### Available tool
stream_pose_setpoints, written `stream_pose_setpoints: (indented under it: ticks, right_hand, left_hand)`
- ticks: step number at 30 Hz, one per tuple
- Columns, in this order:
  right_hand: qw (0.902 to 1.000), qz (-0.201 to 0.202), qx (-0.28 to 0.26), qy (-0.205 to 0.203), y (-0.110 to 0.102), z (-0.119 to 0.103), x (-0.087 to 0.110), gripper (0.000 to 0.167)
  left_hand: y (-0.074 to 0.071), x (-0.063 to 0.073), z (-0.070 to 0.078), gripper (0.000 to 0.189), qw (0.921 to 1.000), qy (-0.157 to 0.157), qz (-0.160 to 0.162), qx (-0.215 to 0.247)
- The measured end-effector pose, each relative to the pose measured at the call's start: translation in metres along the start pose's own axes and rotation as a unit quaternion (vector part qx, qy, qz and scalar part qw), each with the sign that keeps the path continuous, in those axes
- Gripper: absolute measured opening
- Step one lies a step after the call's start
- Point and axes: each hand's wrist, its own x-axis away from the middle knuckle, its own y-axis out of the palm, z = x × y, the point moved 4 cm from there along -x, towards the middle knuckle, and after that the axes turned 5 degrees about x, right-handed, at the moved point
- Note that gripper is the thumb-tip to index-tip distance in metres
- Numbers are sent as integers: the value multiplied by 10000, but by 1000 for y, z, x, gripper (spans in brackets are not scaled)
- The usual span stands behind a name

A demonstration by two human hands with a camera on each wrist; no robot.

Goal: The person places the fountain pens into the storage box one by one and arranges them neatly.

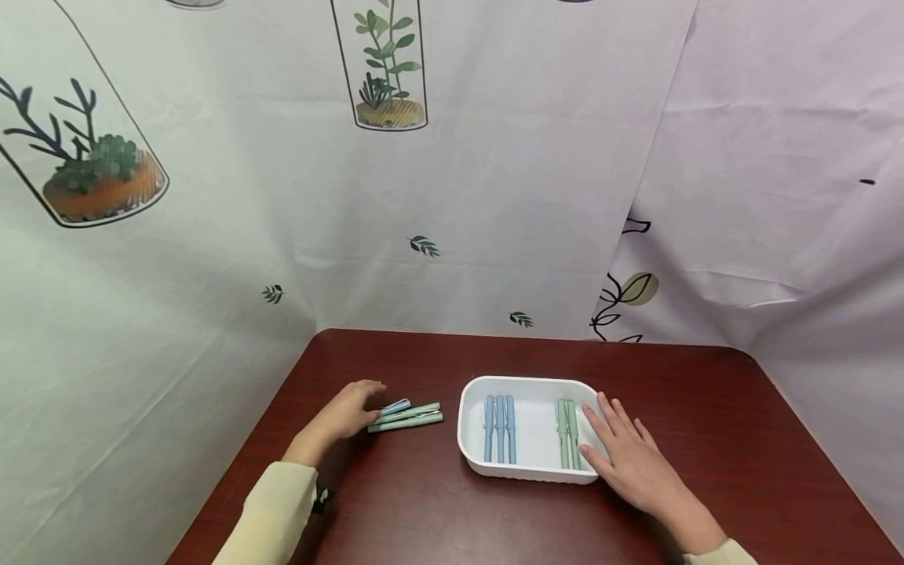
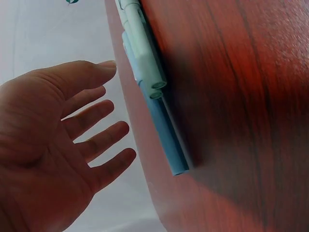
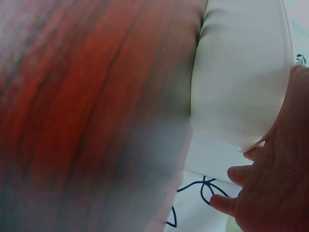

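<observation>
My left hand (image 1: pixel 348 411) hovers at a small pile of pens on the table's left side. In that pile lie two light green pens (image 1: pixel 417 421) and a blue pen (image 1: pixel 398 406). The left wrist view shows the fingers loosely spread, apart from the blue pen (image 2: pixel 166 137) and the green pens (image 2: pixel 145 58). A white tray (image 1: pixel 534 435) holds three blue pens (image 1: pixel 500 430) in its left part and two green pens (image 1: pixel 563 433) in its right part. Spread fingers of my right hand (image 1: pixel 631 461) rest at the tray's right rim; in the right wrist view they reach along its outer wall (image 3: pixel 241 72).
Everything stands on a dark red wood-grain table (image 1: pixel 402 502) with rounded far corners. White fabric (image 1: pixel 494 196) printed with plants hangs behind the table and along both sides.
</observation>
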Motion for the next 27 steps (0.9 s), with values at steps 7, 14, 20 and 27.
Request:
stream_pose_setpoints:
  ticks: [7, 14, 20, 27]
  right_hand:
    - [10000, -34, -37, 16, 0, 0, 0, 69]
    - [10000, -39, -17, 1, 1, 1, -1, 69]
    - [10000, -25, -45, -33, 0, 1, -1, 69]
    - [10000, 12, -40, -39, 1, 2, -1, 69]
  left_hand:
    - [6, -4, -8, 41, 9999, -61, 29, -159]
    - [9, -6, -11, 36, 9997, -155, 82, -148]
    - [12, -8, -13, 33, 9996, -209, 36, -180]
    - [16, -13, -18, 30, 9994, -174, 7, -283]
